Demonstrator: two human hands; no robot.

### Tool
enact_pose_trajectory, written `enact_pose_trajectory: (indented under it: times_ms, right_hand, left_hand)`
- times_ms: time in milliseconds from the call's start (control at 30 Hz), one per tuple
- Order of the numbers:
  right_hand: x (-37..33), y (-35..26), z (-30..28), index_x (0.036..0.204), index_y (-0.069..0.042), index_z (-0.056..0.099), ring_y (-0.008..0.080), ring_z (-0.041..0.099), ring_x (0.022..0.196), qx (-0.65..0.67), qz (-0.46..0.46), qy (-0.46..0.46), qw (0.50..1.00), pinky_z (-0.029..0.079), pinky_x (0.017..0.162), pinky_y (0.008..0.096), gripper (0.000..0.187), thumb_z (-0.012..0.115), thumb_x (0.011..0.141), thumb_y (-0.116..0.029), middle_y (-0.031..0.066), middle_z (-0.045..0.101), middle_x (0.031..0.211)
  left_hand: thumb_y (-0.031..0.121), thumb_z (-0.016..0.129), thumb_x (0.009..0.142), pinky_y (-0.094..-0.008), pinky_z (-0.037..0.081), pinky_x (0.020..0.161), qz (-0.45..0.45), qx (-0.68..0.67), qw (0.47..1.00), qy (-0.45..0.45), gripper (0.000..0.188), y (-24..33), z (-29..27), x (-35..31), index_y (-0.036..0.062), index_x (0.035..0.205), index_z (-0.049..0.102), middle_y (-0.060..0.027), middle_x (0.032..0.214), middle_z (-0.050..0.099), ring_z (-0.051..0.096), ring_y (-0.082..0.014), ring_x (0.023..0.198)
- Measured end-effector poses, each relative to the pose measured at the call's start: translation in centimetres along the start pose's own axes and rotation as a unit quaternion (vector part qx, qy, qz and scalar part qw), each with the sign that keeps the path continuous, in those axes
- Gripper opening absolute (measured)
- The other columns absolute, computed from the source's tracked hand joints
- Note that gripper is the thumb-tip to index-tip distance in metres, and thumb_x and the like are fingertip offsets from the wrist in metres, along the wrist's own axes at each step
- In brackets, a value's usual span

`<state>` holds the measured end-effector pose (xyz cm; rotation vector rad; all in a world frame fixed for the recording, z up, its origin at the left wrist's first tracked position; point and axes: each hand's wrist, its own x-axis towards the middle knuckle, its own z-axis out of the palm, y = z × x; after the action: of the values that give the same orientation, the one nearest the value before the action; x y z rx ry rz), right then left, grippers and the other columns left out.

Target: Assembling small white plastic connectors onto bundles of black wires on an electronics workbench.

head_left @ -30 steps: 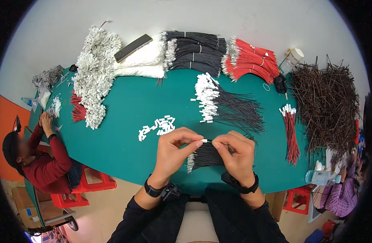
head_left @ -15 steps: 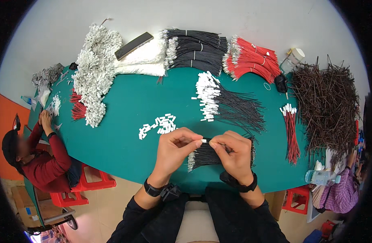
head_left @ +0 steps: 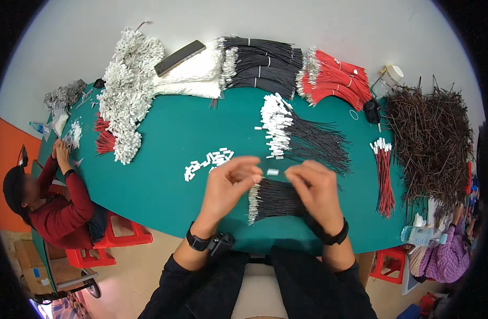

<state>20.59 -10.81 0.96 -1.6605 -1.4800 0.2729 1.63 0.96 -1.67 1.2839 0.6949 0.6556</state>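
Between my two hands, over the table, is a small white connector housing (head_left: 273,172), slightly blurred. My right hand (head_left: 317,186) is pinched just to its right, on what looks like the thin wire the housing sits on; the wire itself barely shows. My left hand (head_left: 229,183) is apart from the housing, with a gap between thumb and forefinger. Under both hands lies a bundle of black wires (head_left: 280,199) with bare metal terminals at its left end. Several loose white housings (head_left: 212,159) are scattered beyond my left hand. Farther off lie black wires (head_left: 316,138) with white housings on their ends.
Along the back of the green table (head_left: 175,127) are a white heap of connectors (head_left: 124,95), a dark phone-like slab (head_left: 180,57), black bundles (head_left: 265,66) and red bundles (head_left: 339,80). Brown wires (head_left: 430,138) pile up at right. At left a person (head_left: 60,212) works.
My left hand's fingers have parted from the white housing. My right hand has moved slightly right and up, and the housing has risen with it.
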Motion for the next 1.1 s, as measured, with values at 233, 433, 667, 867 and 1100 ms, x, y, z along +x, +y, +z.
enact_pose_trajectory:
  times_ms: [233, 433, 667, 867, 1100]
  right_hand:
    - [1.7, 4.4, 0.0, 0.096, -0.001, 0.07, 0.0345, 0.061, 0.093, -0.198, -0.082, -0.01, 0.977, 0.049, 0.083, 0.0443, 0.019, 0.077, 0.081, -0.01, 0.0137, 0.067, 0.093]
    - [-1.2, 2.3, 2.8, 0.09, -0.002, 0.068, 0.0333, 0.06, 0.087, -0.087, -0.049, -0.185, 0.978, 0.051, 0.078, 0.0435, 0.016, 0.077, 0.078, -0.007, 0.0122, 0.062, 0.087]
    - [-1.8, 2.6, 3.0, 0.085, -0.003, 0.071, 0.0316, 0.061, 0.08, -0.081, -0.038, -0.154, 0.984, 0.051, 0.074, 0.043, 0.007, 0.075, 0.08, -0.006, 0.0093, 0.064, 0.081]
    - [-2.0, 2.8, 2.8, 0.088, 0.001, 0.069, 0.0336, 0.064, 0.082, -0.012, -0.028, -0.109, 0.994, 0.053, 0.074, 0.0413, 0.007, 0.073, 0.084, -0.002, 0.0124, 0.069, 0.087]
    - [-1.9, -0.7, 1.0, 0.092, 0.001, 0.071, 0.0184, 0.055, 0.056, 0.186, 0.121, -0.017, 0.975, 0.045, 0.055, 0.0298, 0.007, 0.073, 0.086, 0.002, 0.0091, 0.062, 0.075]
  left_hand:
    - [0.003, 0.077, 0.081, -0.0378, 0.053, 0.079, 0.173, 0.436, 0.88, 0.075, 0.016, -2.4, -4.6, 1.7, 0.0048, 0.097, 0.075, -0.0093, 0.094, 0.071, 0.066, -0.0296, 0.088]
    - [0.004, 0.083, 0.072, -0.0404, 0.049, 0.089, 0.156, 0.54, 0.827, 0.005, 0.026, -3.0, -3.6, 1.5, 0.0055, 0.097, 0.075, -0.01, 0.097, 0.064, 0.057, -0.0323, 0.101]
    - [0.003, 0.084, 0.073, -0.0354, 0.048, 0.083, 0.161, 0.504, 0.849, -0.01, 0.026, -2.5, -3.7, 1.9, 0.0044, 0.097, 0.074, -0.0074, 0.094, 0.062, 0.056, -0.0255, 0.095]
    - [0.027, 0.073, 0.096, -0.0263, 0.044, 0.079, -0.039, -0.145, 0.985, -0.09, 0.027, -1.6, -3.0, 1.3, 0.0014, 0.102, 0.067, -0.0009, 0.092, 0.054, 0.048, -0.0126, 0.092]
    - [0.041, 0.067, 0.099, -0.0271, 0.044, 0.078, -0.121, -0.392, 0.89, -0.197, 0.042, -1.8, -1.7, 0.7, 0.0026, 0.114, 0.059, -0.0024, 0.098, 0.049, 0.047, -0.0138, 0.091]
